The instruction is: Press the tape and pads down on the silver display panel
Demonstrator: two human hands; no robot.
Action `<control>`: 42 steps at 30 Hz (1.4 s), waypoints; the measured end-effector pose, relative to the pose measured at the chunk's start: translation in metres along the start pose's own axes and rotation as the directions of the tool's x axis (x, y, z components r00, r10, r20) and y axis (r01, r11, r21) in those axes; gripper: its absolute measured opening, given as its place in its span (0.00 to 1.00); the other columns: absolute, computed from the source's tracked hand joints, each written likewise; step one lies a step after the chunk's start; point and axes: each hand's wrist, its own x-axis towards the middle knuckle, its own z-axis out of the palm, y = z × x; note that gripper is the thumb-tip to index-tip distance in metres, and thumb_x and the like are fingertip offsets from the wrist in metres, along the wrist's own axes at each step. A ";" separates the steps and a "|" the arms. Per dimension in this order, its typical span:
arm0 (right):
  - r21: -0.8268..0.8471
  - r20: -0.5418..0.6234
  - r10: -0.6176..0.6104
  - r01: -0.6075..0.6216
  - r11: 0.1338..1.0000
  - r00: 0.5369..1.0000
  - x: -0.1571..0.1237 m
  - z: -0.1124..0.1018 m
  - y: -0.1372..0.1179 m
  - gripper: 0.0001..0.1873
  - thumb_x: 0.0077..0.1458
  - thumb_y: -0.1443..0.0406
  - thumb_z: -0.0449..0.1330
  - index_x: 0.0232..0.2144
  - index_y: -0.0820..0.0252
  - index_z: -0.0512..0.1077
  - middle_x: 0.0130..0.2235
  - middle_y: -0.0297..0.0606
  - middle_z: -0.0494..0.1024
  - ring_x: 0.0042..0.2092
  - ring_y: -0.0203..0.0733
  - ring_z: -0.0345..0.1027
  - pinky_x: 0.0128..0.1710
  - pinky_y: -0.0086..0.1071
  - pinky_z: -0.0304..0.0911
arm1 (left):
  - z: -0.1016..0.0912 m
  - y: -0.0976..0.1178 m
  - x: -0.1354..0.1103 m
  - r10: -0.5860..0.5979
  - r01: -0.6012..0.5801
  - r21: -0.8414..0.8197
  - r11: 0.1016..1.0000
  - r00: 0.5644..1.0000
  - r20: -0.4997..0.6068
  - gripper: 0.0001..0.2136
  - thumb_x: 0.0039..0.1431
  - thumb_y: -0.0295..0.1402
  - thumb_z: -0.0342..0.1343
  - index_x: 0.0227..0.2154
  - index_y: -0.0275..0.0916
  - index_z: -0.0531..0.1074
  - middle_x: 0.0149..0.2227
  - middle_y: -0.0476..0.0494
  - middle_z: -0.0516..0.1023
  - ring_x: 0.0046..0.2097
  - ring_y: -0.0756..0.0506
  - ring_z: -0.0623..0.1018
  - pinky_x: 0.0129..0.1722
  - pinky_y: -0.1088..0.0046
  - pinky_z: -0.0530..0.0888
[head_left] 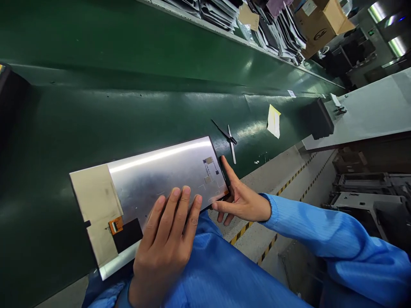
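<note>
On the green counter (96, 107), a silver-backed display panel (144, 188) lies flat under the spread left hand (165, 244); beside black tweezers (224, 132), the right hand (242, 201) spreads thumb and forefinger around the panel's corner.

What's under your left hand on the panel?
The left hand lies over the panel's silver metal back; whatever is directly under its fingers is hidden.
</note>
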 end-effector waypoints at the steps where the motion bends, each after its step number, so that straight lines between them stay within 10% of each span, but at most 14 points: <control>1: 0.000 0.007 -0.008 0.008 1.000 1.000 0.000 0.000 0.000 0.77 0.55 0.59 0.73 0.69 0.45 0.07 0.42 0.42 0.81 0.30 0.41 0.80 0.27 0.31 0.79 | 0.000 0.000 0.000 0.001 -0.001 0.004 1.000 1.000 -0.001 0.22 0.71 0.27 0.54 0.66 0.35 0.68 0.68 0.29 0.67 0.69 0.31 0.67 0.72 0.52 0.60; 42: 0.250 0.081 -0.166 0.141 0.958 0.983 0.010 0.012 0.019 0.72 0.54 0.64 0.74 0.74 0.42 0.20 0.31 0.28 0.78 0.25 0.36 0.77 0.24 0.28 0.77 | -0.008 -0.001 0.001 0.006 -0.007 0.026 1.000 0.998 0.056 0.29 0.62 0.23 0.64 0.65 0.39 0.69 0.69 0.32 0.67 0.70 0.31 0.66 0.72 0.51 0.63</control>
